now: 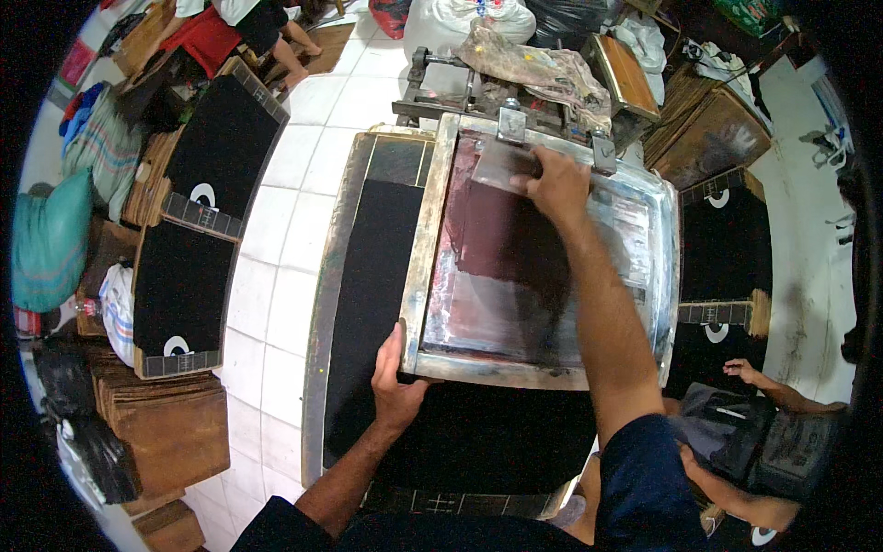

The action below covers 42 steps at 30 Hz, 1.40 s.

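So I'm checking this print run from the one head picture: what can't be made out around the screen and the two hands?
- Tool under the right hand: blurred, and the fingers cover it.
- Black fabric under the wooden-framed printing screen: hidden by the mesh and forearm.
- Left hand fingertips: curled under the frame corner.
- Black printed board at right: cut off by the screen's edge.

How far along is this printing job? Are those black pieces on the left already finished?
Done, it seems: two black panels on the left show white marks. In hand: the left hand holds the near corner of the screen frame, laid over black fabric, while the right hand grips a squeegee at the far end. Left: the pass toward the near edge; ink coverage is blurred.
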Motion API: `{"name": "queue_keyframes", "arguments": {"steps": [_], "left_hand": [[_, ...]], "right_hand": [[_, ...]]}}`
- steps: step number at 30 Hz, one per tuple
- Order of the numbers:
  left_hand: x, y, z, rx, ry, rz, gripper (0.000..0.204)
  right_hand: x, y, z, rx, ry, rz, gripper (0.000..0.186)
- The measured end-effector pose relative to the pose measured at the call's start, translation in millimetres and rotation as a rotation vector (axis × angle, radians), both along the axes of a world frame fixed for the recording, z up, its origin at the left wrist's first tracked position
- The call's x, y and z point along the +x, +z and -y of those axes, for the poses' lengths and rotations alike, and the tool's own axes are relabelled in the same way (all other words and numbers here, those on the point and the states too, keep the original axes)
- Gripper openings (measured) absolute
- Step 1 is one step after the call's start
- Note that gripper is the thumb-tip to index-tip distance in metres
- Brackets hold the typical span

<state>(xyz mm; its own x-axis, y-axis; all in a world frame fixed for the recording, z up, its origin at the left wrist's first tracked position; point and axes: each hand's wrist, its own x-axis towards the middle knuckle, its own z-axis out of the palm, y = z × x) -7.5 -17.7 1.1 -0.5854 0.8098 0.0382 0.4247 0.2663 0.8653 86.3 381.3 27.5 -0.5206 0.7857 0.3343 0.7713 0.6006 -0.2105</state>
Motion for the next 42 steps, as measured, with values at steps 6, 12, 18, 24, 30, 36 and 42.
{"name": "queue_keyframes", "arguments": {"steps": [6, 12, 18, 24, 30, 36, 42], "left_hand": [[0.8, -3.4, -0.5, 0.023, 0.006, 0.014, 0.107], [1.4, 12.4, -2.2, 0.053, -0.024, 0.084, 0.106], [-3.4, 86.0, -6.3, 0.189, 0.004, 0.133, 0.113], [-54.5, 166.8, -30.1, 0.488, -0.076, 0.303, 0.132], [-155.7, 51.5, 132.7, 0.183, 0.204, 0.026, 0.070], [-119.3, -86.9, 431.1, -0.351, 0.801, 0.511, 0.056], [28.7, -141.5, 484.6, -0.104, 1.123, 1.074, 0.088]], "right_hand": [[46.8, 9.1, 138.1, -0.026, -0.006, -0.017, 0.033], [75.7, 19.5, 205.6, 0.043, -0.089, -0.136, 0.038], [100.6, 64.1, 272.9, 0.461, -0.075, -0.382, 0.026], [82.6, 195.4, 189.6, 0.726, -0.127, -0.434, 0.040], [62.7, 292.9, 114.6, 0.657, -0.137, -0.346, 0.042], [56.7, 321.2, 61.2, 0.604, -0.212, -0.262, 0.043], [40.6, 351.4, 38.4, 0.572, -0.269, -0.262, 0.044]]}}
